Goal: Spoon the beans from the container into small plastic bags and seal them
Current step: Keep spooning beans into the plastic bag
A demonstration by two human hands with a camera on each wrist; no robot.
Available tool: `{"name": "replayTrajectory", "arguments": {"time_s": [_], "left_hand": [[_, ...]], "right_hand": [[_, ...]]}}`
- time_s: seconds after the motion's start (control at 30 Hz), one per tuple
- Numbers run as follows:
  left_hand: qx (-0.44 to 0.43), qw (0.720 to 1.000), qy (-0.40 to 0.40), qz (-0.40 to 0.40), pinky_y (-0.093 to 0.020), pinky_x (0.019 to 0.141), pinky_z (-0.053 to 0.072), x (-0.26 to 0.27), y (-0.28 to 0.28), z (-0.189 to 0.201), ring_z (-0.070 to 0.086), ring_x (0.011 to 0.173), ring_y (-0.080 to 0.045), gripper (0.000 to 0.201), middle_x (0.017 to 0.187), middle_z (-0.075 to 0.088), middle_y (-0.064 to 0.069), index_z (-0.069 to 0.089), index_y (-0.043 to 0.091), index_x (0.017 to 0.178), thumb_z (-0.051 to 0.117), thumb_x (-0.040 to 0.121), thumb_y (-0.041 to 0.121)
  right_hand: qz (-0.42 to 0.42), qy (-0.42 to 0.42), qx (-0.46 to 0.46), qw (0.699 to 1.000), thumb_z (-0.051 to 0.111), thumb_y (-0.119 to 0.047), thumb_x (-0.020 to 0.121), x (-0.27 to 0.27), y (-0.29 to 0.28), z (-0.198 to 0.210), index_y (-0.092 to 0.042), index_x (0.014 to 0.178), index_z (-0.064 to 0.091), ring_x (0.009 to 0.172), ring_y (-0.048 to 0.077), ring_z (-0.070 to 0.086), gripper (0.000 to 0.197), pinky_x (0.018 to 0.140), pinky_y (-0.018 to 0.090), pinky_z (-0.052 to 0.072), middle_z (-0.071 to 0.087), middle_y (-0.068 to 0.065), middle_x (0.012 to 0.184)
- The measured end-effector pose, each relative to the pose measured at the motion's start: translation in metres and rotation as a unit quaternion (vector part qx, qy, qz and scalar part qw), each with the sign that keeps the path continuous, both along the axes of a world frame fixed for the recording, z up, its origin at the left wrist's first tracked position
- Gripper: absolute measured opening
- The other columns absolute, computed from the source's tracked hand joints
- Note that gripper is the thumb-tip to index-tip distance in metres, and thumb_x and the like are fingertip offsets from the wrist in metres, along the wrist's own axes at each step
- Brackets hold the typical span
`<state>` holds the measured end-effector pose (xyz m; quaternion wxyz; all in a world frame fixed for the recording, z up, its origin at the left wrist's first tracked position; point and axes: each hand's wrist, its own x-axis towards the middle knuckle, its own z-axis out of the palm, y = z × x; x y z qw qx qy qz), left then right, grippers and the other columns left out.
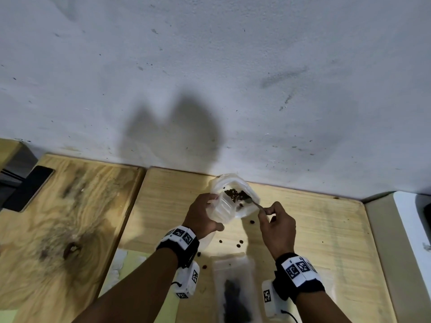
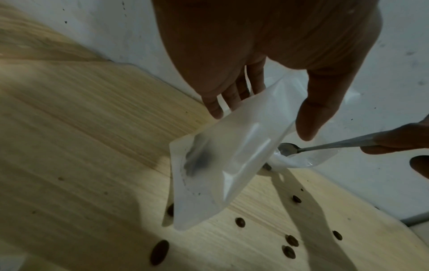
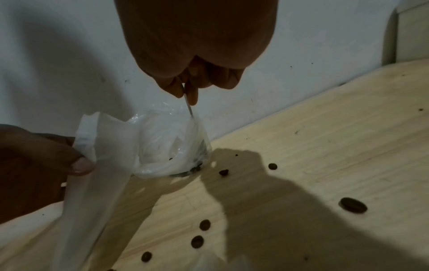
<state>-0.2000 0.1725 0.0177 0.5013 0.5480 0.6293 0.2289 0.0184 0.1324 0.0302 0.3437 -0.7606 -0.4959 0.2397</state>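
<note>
A clear plastic container (image 1: pixel 250 209) (image 3: pixel 162 146) with dark beans (image 1: pixel 233 194) stands by the wall. My left hand (image 1: pixel 207 213) (image 2: pixel 262 110) grips a small translucent bag (image 2: pixel 223 165) (image 3: pixel 102 165) right beside the container, thumb on the front and fingers behind. The bag hangs slanted with a little dark content low inside. My right hand (image 1: pixel 268 212) (image 3: pixel 185 91) pinches the handle of a metal spoon (image 1: pixel 254 203) (image 2: pixel 287 149) (image 3: pixel 189 108). The spoon's bowl is down in the container among the beans.
Loose beans (image 1: pixel 239 243) (image 2: pixel 240 222) (image 3: pixel 352 205) lie scattered on the wooden table (image 1: pixel 326 229). A bag with dark contents (image 1: pixel 235 292) lies flat near the front edge. A white wall (image 1: pixel 210 89) is just behind the container. A black flat object (image 1: pixel 30 190) sits far left, a white unit (image 1: pixel 410 229) far right.
</note>
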Motion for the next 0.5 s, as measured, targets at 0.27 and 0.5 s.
{"name": "replayTrajectory", "arguments": {"time_s": [0.27,0.5], "left_hand": [[-0.022,0.999,0.021,-0.042,-0.025,0.088,0.046,0.01,0.003,0.001,0.055,0.108,-0.011,0.085,0.116,0.057,0.007,0.053,0.026,0.13,0.09,0.054,0.013],[0.033,0.999,0.007,0.012,-0.025,0.09,0.048,0.0,-0.004,-0.003,0.057,0.107,-0.012,0.081,0.121,0.06,0.006,0.056,0.026,0.122,0.09,0.051,0.007]], "right_hand": [[0.022,0.056,0.02,0.998,0.071,-0.02,0.084,-0.016,-0.005,-0.01,-0.03,0.067,0.042,0.041,0.01,0.036,0.035,0.048,0.031,0.039,0.05,-0.006,0.049],[0.004,-0.002,-0.018,1.0,0.069,-0.022,0.084,-0.009,-0.004,-0.008,-0.025,0.069,0.04,0.042,0.02,0.044,0.033,0.051,0.031,0.041,0.046,-0.004,0.044]]}}
